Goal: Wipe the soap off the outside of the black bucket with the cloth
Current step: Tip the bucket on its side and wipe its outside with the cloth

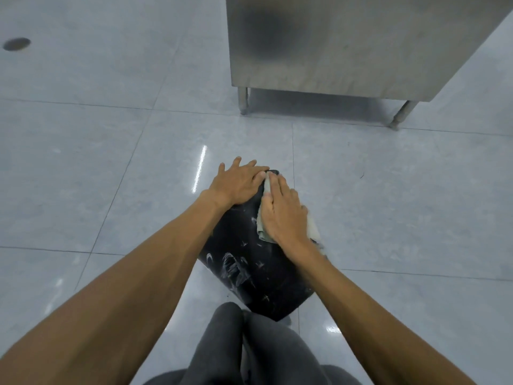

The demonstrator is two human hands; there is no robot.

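At ten o'clock, far off on the floor (83, 162), sits a dark round drain (16, 44). The floor is pale grey glossy tile with thin grout lines and streaks of reflected light.

My left hand (238, 183) lies flat on the far end of the black bucket (258, 273), fingers straight and slightly spread, gripping nothing, the palm resting on the rounded edge.

The bucket lies tipped on the tile just below the centre of my view, toward six o'clock, with its curved side wall facing up and its near end just ahead of my knees (249, 343), which are in dark grey trousers. The wall is matt black and scuffed, with white soap streaks (233, 269) smeared across the near half.

My right hand (283, 215), at three o'clock of the left and almost touching it at the fingertips, presses the cloth (263, 232) flat against the bucket's upper wall. Its fingers are straight and held together, not curled round the fabric. The cloth is pale green, soft and bunched, showing on both sides of my palm.

At one o'clock stands a brushed stainless-steel cabinet (347, 43) on round metal legs (243, 102), well apart from the bucket.
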